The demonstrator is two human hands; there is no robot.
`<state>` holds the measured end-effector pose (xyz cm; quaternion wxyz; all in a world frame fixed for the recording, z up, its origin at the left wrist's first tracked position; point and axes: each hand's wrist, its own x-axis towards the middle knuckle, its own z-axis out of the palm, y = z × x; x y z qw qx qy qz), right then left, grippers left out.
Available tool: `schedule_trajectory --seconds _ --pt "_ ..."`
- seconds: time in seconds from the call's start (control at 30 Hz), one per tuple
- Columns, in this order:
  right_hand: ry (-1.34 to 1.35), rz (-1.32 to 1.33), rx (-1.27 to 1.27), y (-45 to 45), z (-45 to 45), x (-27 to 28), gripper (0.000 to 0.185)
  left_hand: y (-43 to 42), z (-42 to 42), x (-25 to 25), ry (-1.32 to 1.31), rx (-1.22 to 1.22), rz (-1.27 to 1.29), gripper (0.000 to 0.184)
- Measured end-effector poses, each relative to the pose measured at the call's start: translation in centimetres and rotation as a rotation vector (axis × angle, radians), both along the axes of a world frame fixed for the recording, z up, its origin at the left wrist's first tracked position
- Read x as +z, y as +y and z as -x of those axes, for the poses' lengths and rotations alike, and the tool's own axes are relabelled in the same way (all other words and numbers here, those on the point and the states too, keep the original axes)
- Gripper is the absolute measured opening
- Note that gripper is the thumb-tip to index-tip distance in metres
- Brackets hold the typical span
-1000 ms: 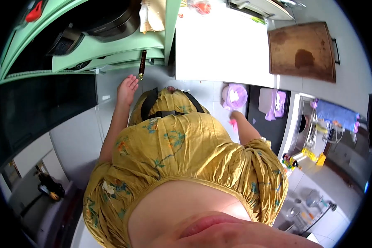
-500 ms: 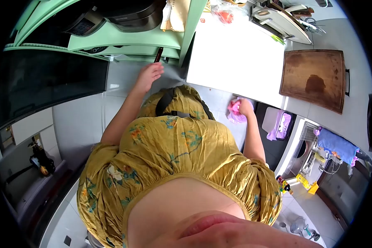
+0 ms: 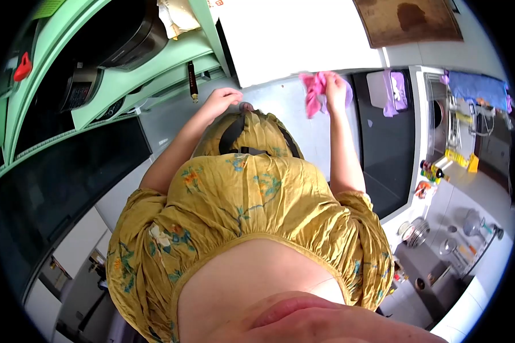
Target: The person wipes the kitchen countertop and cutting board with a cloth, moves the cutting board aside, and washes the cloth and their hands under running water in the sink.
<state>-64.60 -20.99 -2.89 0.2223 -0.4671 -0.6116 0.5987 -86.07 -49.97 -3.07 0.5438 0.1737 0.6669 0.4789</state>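
Observation:
My right hand (image 3: 336, 91) is closed on a crumpled pink and purple bundle (image 3: 313, 96), thin like plastic or cloth. It is held above the floor, just off the front edge of the white worktop (image 3: 294, 40). To the right of that hand stands a bin (image 3: 376, 86) with a purple bag (image 3: 400, 94) over its side. My left hand (image 3: 222, 103) holds nothing that I can see. Its fingers stretch out near the worktop's corner, beside a dark narrow strip (image 3: 192, 80) with a gold end at the green shelf.
The green shelf unit (image 3: 149, 68) on the left holds dark appliances. A wooden cutting board (image 3: 383, 23) lies at the upper right. At the lower right are a rack of dishes (image 3: 415, 231) and several bottles. A dark glossy panel (image 3: 68, 171) runs along the left side.
The view has turned, and the worktop and cutting board have shifted upward. My right hand has lifted the pink and purple bundle, which now spreads out more. My left hand is nearer the middle.

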Motion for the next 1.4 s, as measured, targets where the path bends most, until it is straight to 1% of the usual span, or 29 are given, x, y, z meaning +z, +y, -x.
schedule_trajectory --seconds 0.03,0.07,0.13,0.2,0.23,0.27,0.33,0.4,0.47,0.5,0.53,0.57,0.6,0.67,0.7,0.77,0.8,0.83,0.87,0.93,0.97,1.0,1.07,1.17,1.23,1.27,1.3,1.33,1.4 --pt "-0.054 -0.221 -0.019 0.7 0.6 0.0 0.024 -0.3 -0.2 -0.2 -0.004 -0.002 -0.013 0.024" --pt "-0.070 -0.316 -0.130 -0.2 2.2 1.8 0.027 -0.7 -0.5 -0.4 -0.005 -0.002 -0.026 0.025" --pt "-0.241 -0.718 -0.041 1.8 3.4 -3.0 0.031 -1.5 -1.0 -0.9 -0.016 0.010 -0.042 0.025" --pt "-0.504 -0.908 0.005 0.8 4.7 -9.0 0.035 -3.0 -1.7 -1.0 -0.033 0.033 -0.040 0.026" --pt "-0.571 -0.975 0.031 -1.7 5.6 -8.8 0.034 -3.8 -2.1 -0.8 -0.027 0.025 -0.028 0.025" --pt "-0.571 -0.861 -0.054 -3.5 7.1 -8.8 0.029 -4.7 -2.3 -0.9 -0.014 0.000 0.013 0.026" --pt "-0.555 -0.755 -0.068 -7.1 9.9 -8.5 0.026 -6.9 -2.4 -1.7 -0.056 0.018 -0.001 0.025" --pt "-0.518 -0.912 0.184 -11.0 11.0 -8.5 0.024 -9.0 -2.4 -1.9 -0.070 0.052 0.024 0.024" --pt "-0.429 -0.988 0.313 -15.7 11.5 -8.9 0.026 -9.2 -2.2 -1.2 -0.044 0.052 0.075 0.024" --pt "-0.394 -0.970 0.474 -17.6 11.3 -7.6 0.029 -9.1 -2.2 -1.7 -0.038 0.057 0.033 0.024" --pt "-0.433 -0.982 0.581 -19.1 11.5 -9.1 0.030 -9.0 -2.1 -2.7 -0.032 0.059 -0.008 0.024" --pt "-0.388 -0.852 0.778 -20.2 10.9 -9.8 0.025 -8.7 -2.1 -2.8 -0.027 0.057 -0.048 0.025" --pt "-0.279 -0.524 1.135 -19.8 10.3 -10.3 0.021 -8.2 -2.4 -3.0 0.024 0.064 -0.053 0.026" --pt "-0.275 -0.450 0.980 -20.5 7.8 -9.3 0.021 -6.0 -3.4 -2.1 0.129 0.057 -0.067 0.029" --pt "-0.242 -0.377 0.860 -19.7 7.0 -8.7 0.021 -4.8 -3.8 -2.5 0.142 0.031 -0.054 0.043" --pt "-0.171 -0.233 0.585 -16.9 4.7 -6.2 0.021 -2.2 -5.8 -1.8 0.295 0.017 -0.110 0.054" --pt "-0.103 0.084 0.570 -14.5 3.2 -4.4 0.021 -0.6 -7.1 -1.5 0.366 -0.005 -0.146 0.059" --pt "0.032 0.164 0.550 -12.4 2.8 -4.5 0.021 1.1 -6.7 -5.6 0.366 -0.065 -0.232 0.075" --pt "0.182 0.226 0.526 -10.4 1.2 -4.0 0.022 3.0 -8.2 -4.6 0.347 -0.125 -0.271 0.087" --pt "0.347 0.436 0.439 -7.9 -2.2 -0.1 0.025 6.8 -11.0 -5.0 0.327 -0.135 -0.474 0.090" --pt "0.399 0.466 0.358 -7.0 -4.0 0.8 0.025 9.0 -11.7 -3.7 0.218 -0.233 -0.446 0.091" --pt "0.432 0.476 0.280 -6.1 -5.9 0.8 0.025 10.9 -13.1 -3.5 0.055 -0.189 -0.449 0.076" --pt "0.499 0.499 0.144 -3.3 -9.5 0.6 0.025 15.1 -15.1 -2.2 0.138 -0.372 -0.289 0.052" --pt "0.401 0.202 -0.130 0.8 -16.8 -0.4 0.026 21.7 -20.0 -3.2 0.238 -0.620 -0.218 0.033" --pt "0.374 0.045 -0.325 3.7 -21.4 -1.6 0.026 25.4 -23.2 -4.0 0.191 -0.602 -0.269 0.028" --pt "0.408 0.079 -0.470 4.8 -23.1 -1.3 0.027 26.9 -24.2 -4.0 0.163 -0.592 -0.293 0.025" --pt "0.434 0.088 -0.607 5.6 -24.4 -0.7 0.026 28.3 -24.4 -3.8 -0.001 -0.603 -0.221 0.026" --pt "0.464 0.092 -0.742 6.4 -25.8 0.5 0.026 29.6 -25.1 -3.0 -0.102 -0.567 -0.286 0.025" --pt "0.427 0.044 -0.830 9.1 -30.4 0.7 0.024 32.5 -28.6 -1.4 -0.295 -0.491 -0.403 0.023"
